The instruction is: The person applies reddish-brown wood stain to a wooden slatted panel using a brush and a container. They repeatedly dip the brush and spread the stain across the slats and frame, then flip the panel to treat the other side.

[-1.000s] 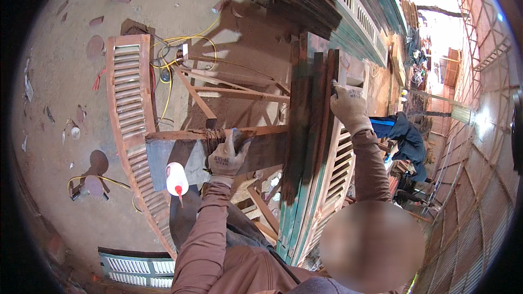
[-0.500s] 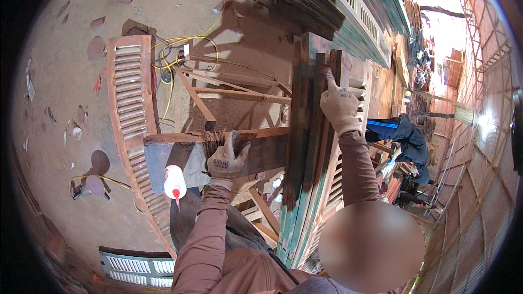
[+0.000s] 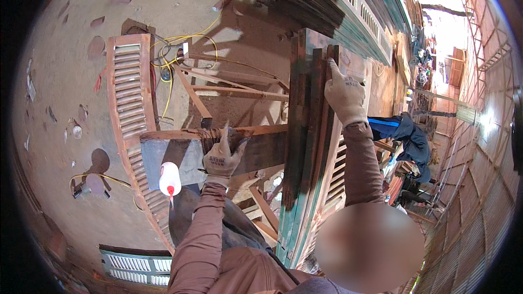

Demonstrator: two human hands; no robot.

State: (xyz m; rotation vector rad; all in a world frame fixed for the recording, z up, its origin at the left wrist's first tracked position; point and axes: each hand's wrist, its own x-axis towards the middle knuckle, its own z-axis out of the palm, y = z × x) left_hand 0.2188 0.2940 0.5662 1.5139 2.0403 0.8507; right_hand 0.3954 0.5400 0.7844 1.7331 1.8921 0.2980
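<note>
My left hand, in a pale work glove, rests by a thick grey board, finger and thumb spread apart. Dark cord is wound round that board close to my fingers. A white squeeze bottle with a red nozzle lies at the board's left end, nozzle toward me. My right hand, gloved alike, closes over the upright edge of a louvred shutter panel; its thumb runs along the rail and the other fingers are partly hidden. Several dark green and brown panels stand on edge beside it.
A brown louvred panel stands at the left. Yellow cable loops over the floor near wooden trestle bars. More shutters are stacked ahead at the right. A person in dark clothes bends at the right.
My right hand has slid a little farther forward along the panel's edge. My left hand stays by the corded board, its finger now raised straighter. The view has shifted slightly.
</note>
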